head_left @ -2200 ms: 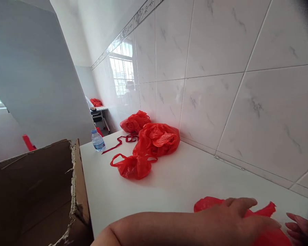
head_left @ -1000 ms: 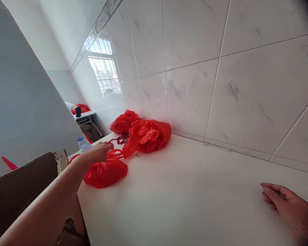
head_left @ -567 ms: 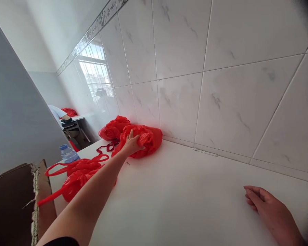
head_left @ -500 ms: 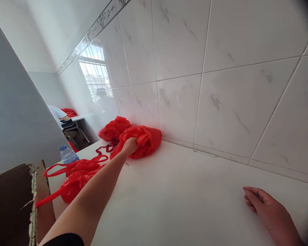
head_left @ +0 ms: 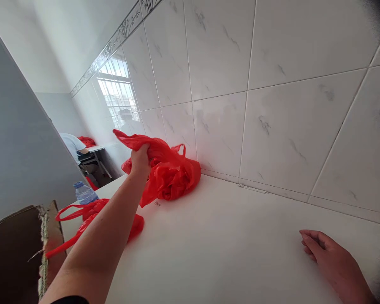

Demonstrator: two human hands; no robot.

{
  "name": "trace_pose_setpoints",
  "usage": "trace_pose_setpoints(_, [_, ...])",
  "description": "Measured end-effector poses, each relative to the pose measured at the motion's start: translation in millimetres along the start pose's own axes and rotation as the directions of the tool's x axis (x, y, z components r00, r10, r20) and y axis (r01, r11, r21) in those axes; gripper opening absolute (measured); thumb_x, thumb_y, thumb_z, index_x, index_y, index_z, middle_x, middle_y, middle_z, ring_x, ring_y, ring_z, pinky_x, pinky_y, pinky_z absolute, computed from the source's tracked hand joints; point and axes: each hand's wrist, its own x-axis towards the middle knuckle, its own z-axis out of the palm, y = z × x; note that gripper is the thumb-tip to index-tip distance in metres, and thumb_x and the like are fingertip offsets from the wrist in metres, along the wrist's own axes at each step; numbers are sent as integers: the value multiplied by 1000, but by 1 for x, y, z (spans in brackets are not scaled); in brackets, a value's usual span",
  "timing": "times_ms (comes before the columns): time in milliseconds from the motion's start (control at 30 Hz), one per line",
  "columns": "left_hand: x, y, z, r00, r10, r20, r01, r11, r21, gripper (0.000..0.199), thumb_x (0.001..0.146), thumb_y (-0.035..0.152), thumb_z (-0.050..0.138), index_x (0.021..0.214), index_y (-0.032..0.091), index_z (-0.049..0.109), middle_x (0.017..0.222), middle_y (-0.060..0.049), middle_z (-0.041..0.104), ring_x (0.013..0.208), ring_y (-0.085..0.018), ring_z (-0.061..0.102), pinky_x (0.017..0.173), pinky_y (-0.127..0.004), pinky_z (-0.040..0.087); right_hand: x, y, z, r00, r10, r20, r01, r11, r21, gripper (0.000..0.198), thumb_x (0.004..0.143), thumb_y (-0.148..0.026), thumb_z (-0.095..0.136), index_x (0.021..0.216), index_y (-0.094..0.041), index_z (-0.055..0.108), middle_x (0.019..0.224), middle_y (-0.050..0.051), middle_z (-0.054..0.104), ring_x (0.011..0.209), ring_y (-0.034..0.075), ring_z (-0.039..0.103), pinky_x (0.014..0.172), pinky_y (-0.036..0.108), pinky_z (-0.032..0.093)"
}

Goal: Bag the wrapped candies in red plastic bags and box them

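Note:
My left hand (head_left: 140, 159) is closed round a red plastic bag (head_left: 156, 145) and holds it up above the table's far side. One end of the bag sticks out to the left, and a looped handle shows at its right. Just below sits a bulging red bundle of plastic bags (head_left: 179, 179), against the tiled wall. Part of another red bundle behind is hidden by my hand. My right hand (head_left: 334, 259) rests on the white table (head_left: 228, 245) at the right, its fingers curled in and nothing visible in them.
More red bags (head_left: 91, 211) lie at the left, partly behind my forearm. Near them stand a clear bottle with a blue cap (head_left: 84, 193) and a torn-edged cardboard box (head_left: 52, 253). A tiled wall (head_left: 272, 139) bounds the table. Farther off, a person (head_left: 72, 145) leans at another table.
My left hand has risen from the red bundle and moved left, drawing a red bag up and stretching it out. My right hand has stayed in place.

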Motion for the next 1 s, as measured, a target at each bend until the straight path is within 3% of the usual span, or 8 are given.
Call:
trace_pose_setpoints(200, [-67, 12, 27, 979, -80, 188, 121, 969, -216, 25, 66, 34, 69, 79, 17, 56, 68, 1, 56, 61, -13, 57, 52, -21, 45, -21, -21, 17, 991, -122, -59, 126, 989, 73, 47, 68, -63, 53, 92, -23, 61, 86, 4, 67, 76, 24, 64, 68, 35, 47])
trace_pose_setpoints(300, [-127, -7, 46, 888, -97, 449, 189, 968, -163, 27, 71, 35, 68, 88, 17, 59, 80, -3, 62, 72, -17, 61, 60, -25, 49, -54, -51, 32, 969, -249, 4, 229, 898, 377, 62, 72, -69, 53, 113, -23, 55, 97, 6, 66, 75, 22, 63, 64, 33, 49])
trace_pose_setpoints(433, [-194, -39, 57, 592, -109, 798, -12, 990, 143, 9, 76, 22, 59, 83, 16, 60, 75, -3, 61, 69, -16, 58, 58, -25, 47, -84, -82, 47, 954, -251, 166, 35, 641, 767, 83, 76, -63, 60, 143, -38, 16, 127, 5, 56, 95, 23, 64, 76, 38, 54])
trace_pose_setpoints(533, [-214, -59, 53, 283, -152, 947, -335, 910, 246, 10, 76, 19, 54, 83, 19, 62, 79, -3, 61, 66, -15, 56, 55, -24, 46, -76, -74, 48, 979, -123, 165, -54, 622, 781, 75, 67, -44, 75, 132, -31, 39, 109, 4, 64, 89, 23, 65, 70, 34, 54])
trace_pose_setpoints(600, [-211, -71, 47, 195, -179, 964, -537, 803, 258, 15, 76, 21, 55, 88, 23, 63, 84, -2, 60, 70, -15, 56, 59, -25, 46, -63, -60, 45, 993, -67, 97, -30, 650, 759, 47, 63, -34, 75, 104, -21, 57, 90, 3, 66, 81, 21, 64, 64, 28, 52])
trace_pose_setpoints(700, [-187, -85, 36, 261, -190, 946, -669, 671, 319, 16, 76, 22, 57, 88, 25, 66, 88, -5, 61, 81, -20, 57, 72, -31, 46, -43, -39, 35, 999, 8, -39, 24, 663, 748, 24, 62, -27, 68, 82, -18, 58, 76, 0, 63, 73, 16, 60, 59, 23, 49])
trace_pose_setpoints(900, [-142, -78, 24, 493, -84, 866, -754, 455, 473, 39, 79, 24, 55, 118, 23, 55, 121, -13, 54, 112, -34, 49, 89, -48, 41, -32, -29, 20, 984, 65, -164, 81, 661, 746, 21, 60, -21, 58, 81, -19, 56, 75, 0, 59, 71, 15, 57, 58, 23, 48])
trace_pose_setpoints(1000, [-167, -48, 36, 442, 210, 872, -838, 444, 317, 28, 88, 21, 42, 112, 23, 58, 118, -10, 57, 112, -28, 50, 93, -43, 42, -37, -34, 23, 988, 30, -151, 91, 678, 729, 23, 61, -20, 56, 84, -20, 57, 83, 0, 61, 78, 16, 59, 63, 24, 50])
